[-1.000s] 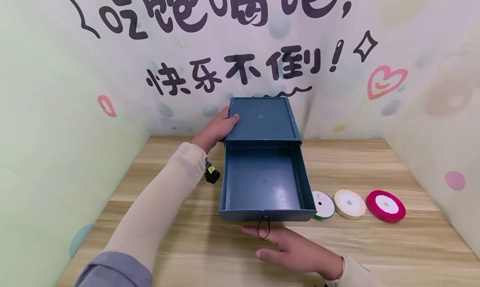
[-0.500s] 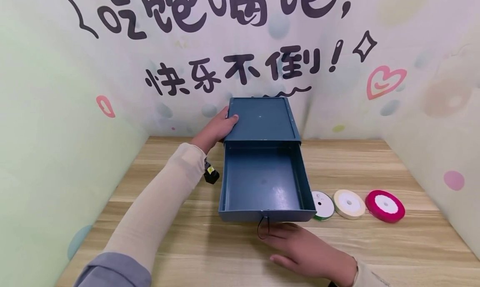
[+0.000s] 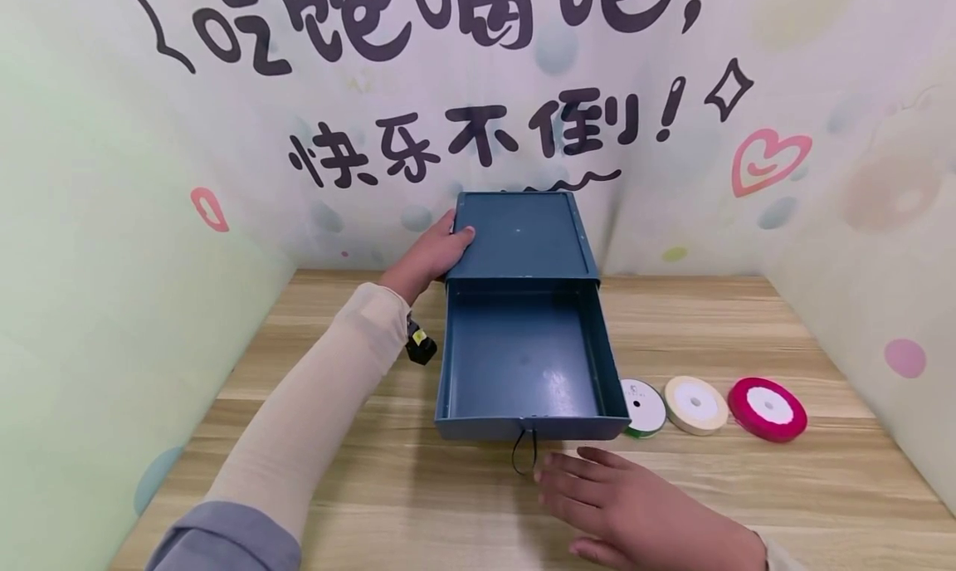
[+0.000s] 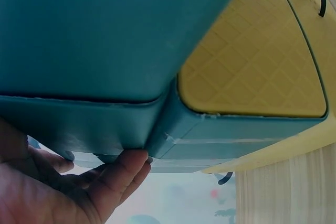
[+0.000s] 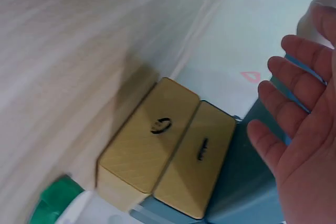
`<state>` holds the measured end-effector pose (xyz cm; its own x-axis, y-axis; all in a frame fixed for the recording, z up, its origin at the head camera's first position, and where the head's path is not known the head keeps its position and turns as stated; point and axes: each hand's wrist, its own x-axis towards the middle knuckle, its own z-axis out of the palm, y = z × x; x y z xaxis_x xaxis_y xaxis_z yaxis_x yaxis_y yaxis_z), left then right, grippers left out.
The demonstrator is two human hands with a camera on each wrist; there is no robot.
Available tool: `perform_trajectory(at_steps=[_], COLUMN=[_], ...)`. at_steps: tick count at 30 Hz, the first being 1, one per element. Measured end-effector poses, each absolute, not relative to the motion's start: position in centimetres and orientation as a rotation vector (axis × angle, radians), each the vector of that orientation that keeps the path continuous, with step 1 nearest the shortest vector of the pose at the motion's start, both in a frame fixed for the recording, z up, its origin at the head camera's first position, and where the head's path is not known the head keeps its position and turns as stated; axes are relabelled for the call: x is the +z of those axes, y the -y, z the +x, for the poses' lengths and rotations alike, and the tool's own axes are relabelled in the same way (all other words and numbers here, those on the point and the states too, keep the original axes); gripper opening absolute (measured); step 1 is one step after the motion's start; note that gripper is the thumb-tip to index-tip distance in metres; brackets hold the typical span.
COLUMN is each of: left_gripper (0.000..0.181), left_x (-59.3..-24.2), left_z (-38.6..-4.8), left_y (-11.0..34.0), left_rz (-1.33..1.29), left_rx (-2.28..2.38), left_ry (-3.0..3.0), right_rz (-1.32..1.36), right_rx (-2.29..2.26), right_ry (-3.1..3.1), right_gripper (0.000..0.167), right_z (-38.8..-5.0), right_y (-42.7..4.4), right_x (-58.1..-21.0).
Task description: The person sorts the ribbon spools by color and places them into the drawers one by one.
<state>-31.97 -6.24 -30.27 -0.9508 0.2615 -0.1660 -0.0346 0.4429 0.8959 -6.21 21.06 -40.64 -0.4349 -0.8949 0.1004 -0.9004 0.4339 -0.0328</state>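
- Head view: one blue drawer box, set mid-table on wood-grain table, far end close to the printed wall sheet.
- Same view: drawer, part of that box, standing out toward the near side; thin black loop hanging from its front.
- Same view: left hand, gripping the box's left side, thumb over the top edge; right hand, near and just right of the loop, fingers extended, apparently holding nothing — the hands well apart.
- Same view, right of the drawer, left to right: green-edged spool, cream spool, magenta spool.
- Left wrist view: left hand's fingers against the smooth blue wall; quilted yellow front on the box.
- Right wrist view: right hand with palm and straight, spread fingers visible; yellow fronts with black loops; green spool edge at lower left.
- Handling, judged by look: thin, stiff plastic, probably light and somewhat slippery — the casing likely to skid unless steadied by its side. Loop soft and narrow, best hooked with a finger; the drawer's front edge offers firmer hold.
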Motion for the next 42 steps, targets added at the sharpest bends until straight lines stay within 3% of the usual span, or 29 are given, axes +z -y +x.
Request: perform_trajectory(at_steps=[15, 21, 32, 42], left_gripper=[0.062, 0.063, 0.065, 0.063], left_x=[-30.1, -29.9, -30.3, -30.4], left_z=[-32.1, -32.1, -31.9, -32.1], left_y=[6.6, 6.5, 6.3, 6.2], left_rz=[0.222, 0.224, 0.19, 0.19], left_rx=[1.514, 1.517, 1.491, 1.509], left_ry=[-2.419, -2.418, -2.429, -2.417], right_rz=[1.676, 1.549, 1.253, 1.024], right_rx=[0.06, 0.164, 0.25, 0.217], right_ry=[2.188, 2.131, 1.878, 2.056], right_gripper=[0.052, 0.05, 0.047, 0.058], right_z=[-4.3, -4.1, -8.5, -11.7], right_y=[-21.1, -22.1, -25.5, -31.0], right_x=[-35.7, -32.9, -31.0, -33.7])
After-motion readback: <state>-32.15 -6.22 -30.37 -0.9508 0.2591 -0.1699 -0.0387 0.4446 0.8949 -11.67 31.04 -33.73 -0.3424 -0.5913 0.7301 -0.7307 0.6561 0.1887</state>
